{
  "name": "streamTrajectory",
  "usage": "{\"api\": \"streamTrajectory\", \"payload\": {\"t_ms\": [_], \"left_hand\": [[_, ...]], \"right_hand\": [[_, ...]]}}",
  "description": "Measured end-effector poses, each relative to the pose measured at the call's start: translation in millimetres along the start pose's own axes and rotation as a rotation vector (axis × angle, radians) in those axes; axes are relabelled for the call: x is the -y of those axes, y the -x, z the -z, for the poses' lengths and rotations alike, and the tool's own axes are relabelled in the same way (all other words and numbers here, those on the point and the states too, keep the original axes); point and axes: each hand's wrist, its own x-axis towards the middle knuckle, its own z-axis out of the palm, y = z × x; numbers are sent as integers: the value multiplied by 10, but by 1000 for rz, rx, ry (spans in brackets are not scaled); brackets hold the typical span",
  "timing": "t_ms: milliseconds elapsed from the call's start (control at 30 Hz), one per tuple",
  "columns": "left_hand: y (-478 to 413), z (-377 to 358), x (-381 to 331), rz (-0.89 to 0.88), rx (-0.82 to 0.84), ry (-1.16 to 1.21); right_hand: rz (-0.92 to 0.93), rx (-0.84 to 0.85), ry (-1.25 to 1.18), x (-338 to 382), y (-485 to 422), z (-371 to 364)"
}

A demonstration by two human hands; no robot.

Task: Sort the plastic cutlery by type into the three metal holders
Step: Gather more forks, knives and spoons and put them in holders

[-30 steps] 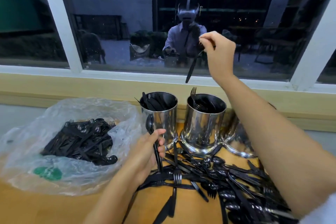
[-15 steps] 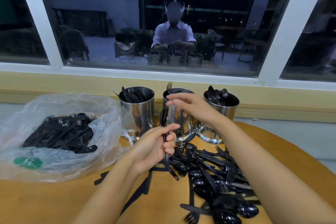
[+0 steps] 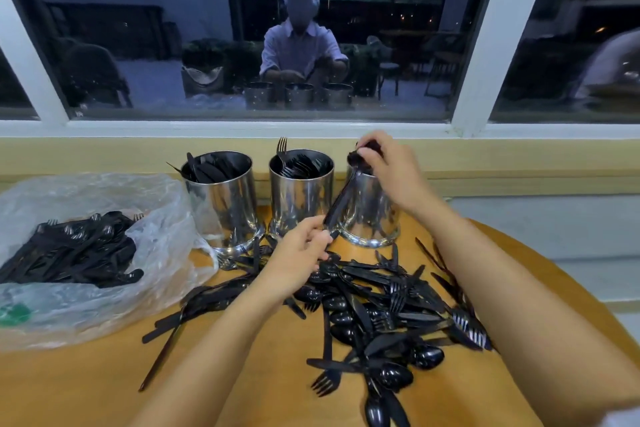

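Head view, lowest part first: the loose cutlery [image 3: 374,305] sprawls over the wooden table [image 3: 86,385] from centre to lower right, and we judge most of the sorting is still ahead.

Above it, our left hand [image 3: 298,253] curls round the lower handle of a black spoon [image 3: 341,201] that slants up and to the right. Our right hand [image 3: 388,170] pinches the spoon's bowl end with bent fingertips at the rim of the right holder [image 3: 372,215].

Half a second ago that hand sat in front of the middle holder [image 3: 299,198], which carries the forks. It has since crossed to the right, so we read this as a spoon being passed over for dropping in. The left holder [image 3: 221,204] shows knives.

The three holders stand almost touching, close under the yellow ledge [image 3: 519,163], so the way in is from above. The pile runs close to the table's curved edge at the right, where pieces could slide off. The plastic bag [image 3: 156,218] crowds the left, leaving bare wood at lower left.
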Motion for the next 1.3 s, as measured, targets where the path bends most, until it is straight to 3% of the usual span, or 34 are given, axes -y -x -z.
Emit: {"api": "streamTrajectory", "payload": {"t_ms": [100, 200, 267, 367, 400, 500, 567, 700, 800, 1000, 1167, 1300], "left_hand": [[-106, -71, 132, 18, -35, -118], [-224, -156, 318, 13, -66, -212], [-304, -226, 417, -3, -96, -283], [-396, -336, 546, -31, -108, -370], [-405, -365, 578, -44, -110, -390], [-410, -370, 671, -102, -143, -471], [-411, -281, 745, -114, -195, -612], [-391, -32, 960, 74, -186, -966], [-317, -15, 1061, 163, -98, -1027], [-57, -236, 988, 38, -83, -1032], [226, -220, 896, -3, 22, -997], [300, 39, 757, -100, -135, -852]], "right_hand": [[19, -311, 153, -212, -390, 418], [-36, -368, 244, -441, -612, 519], [-82, -200, 356, -621, -649, 370], [-145, 249, 641, -849, -532, 97], [-122, 273, 651, -889, -474, 64], [27, 38, 475, -842, -187, 111], [7, 13, 364, -867, 149, 157], [-391, 233, 511, -1330, 1044, 135], [-628, 362, 587, -1585, 1521, 59], [-513, 393, 406, -1396, 1744, -175], [-354, 515, 221, -1138, 1809, -229], [-263, 400, 296, -1014, 1675, -196]]}}
